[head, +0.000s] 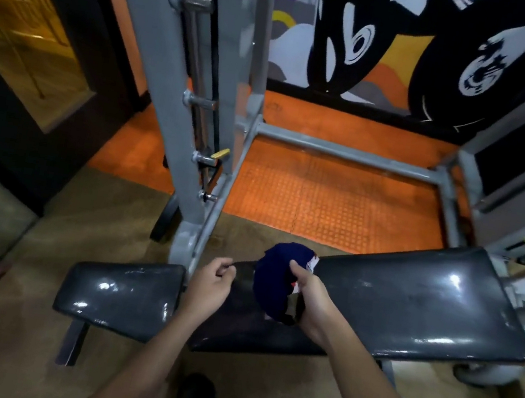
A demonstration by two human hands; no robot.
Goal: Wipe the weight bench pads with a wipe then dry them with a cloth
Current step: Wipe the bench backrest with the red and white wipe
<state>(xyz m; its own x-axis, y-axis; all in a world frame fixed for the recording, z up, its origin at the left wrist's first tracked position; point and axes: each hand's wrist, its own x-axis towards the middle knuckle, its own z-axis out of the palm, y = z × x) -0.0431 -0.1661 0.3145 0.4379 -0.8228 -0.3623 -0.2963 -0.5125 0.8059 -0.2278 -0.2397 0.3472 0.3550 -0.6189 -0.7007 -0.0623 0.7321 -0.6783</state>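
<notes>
R hand (309, 297) grips navy cloth (273, 280) over bench pads (417, 301); L hand (210, 282) curled, empty; pads' long axis runs left-right.

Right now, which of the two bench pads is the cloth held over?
The long back pad on the right: the right hand grips the dark blue cloth over its near end. The short seat pad lies left, untouched.

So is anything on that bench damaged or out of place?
The long back pad shows pale scuffs near its right edge. The small seat pad has shiny streaks, perhaps moisture or just glare. The right hand grips a bunched dark blue cloth above the gap between the pads. Nothing looks spilled or askew.
</notes>
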